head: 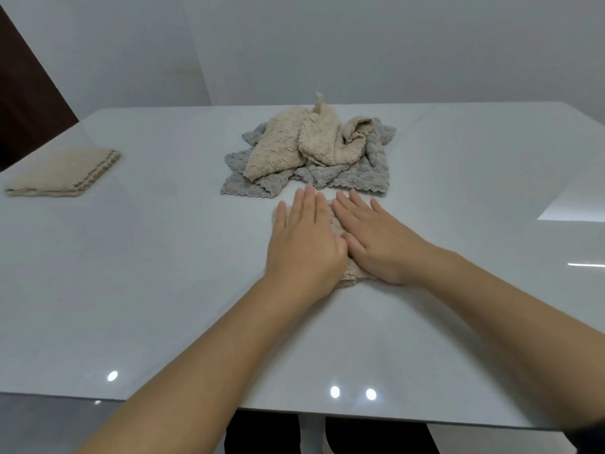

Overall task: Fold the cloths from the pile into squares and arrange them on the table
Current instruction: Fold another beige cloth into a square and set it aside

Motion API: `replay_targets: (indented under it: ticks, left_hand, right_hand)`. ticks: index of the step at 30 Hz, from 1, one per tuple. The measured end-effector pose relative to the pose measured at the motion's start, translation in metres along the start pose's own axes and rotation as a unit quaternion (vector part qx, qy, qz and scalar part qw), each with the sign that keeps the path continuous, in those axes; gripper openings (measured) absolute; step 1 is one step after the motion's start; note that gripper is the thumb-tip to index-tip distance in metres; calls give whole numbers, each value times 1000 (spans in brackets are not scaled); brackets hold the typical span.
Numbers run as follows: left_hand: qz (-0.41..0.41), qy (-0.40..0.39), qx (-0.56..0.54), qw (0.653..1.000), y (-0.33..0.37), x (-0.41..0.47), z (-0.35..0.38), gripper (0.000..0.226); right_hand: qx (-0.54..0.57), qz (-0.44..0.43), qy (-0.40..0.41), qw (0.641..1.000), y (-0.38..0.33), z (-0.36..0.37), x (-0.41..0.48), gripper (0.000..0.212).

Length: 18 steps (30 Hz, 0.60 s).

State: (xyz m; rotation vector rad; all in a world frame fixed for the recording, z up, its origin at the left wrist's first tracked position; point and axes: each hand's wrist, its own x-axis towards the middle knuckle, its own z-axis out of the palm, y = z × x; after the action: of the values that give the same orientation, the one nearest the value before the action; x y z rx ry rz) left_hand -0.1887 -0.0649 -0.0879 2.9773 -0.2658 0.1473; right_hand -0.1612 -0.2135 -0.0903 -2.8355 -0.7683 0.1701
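Left hand [302, 244] and right hand [376, 240] flat, fingers straight, pressing beige cloth [352, 273] mid-table, pile of beige and grey cloths [311, 152] just beyond, folded beige cloth [62, 172] far left, white table [163, 290].

The left hand [304, 244] and right hand [376, 240] cover most of the beige cloth [353, 273]; only slivers show around the palms, folds beneath untellable.
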Motion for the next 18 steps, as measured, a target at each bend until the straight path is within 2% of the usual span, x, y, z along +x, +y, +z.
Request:
replay_targets:
  ticks: [4,10,15,18]
  left_hand:
    - [-1,5,7,1000,-1,-4,20,79]
    - [-6,-65,-1,998,-2,5,17,64]
    - [-17,-20,2,1000,-1,-2,22,77]
    - [-20,-27,-20,999,-1,-1,21,70]
  right_hand:
    - [9,6,-4,1000,2,5,-1,59]
    - [-14,1,-38,999,6,1,4,59]
    - [-33,12,2,999,2,9,0,65]
    - [-28,13,-8,1000,3,7,1,61]
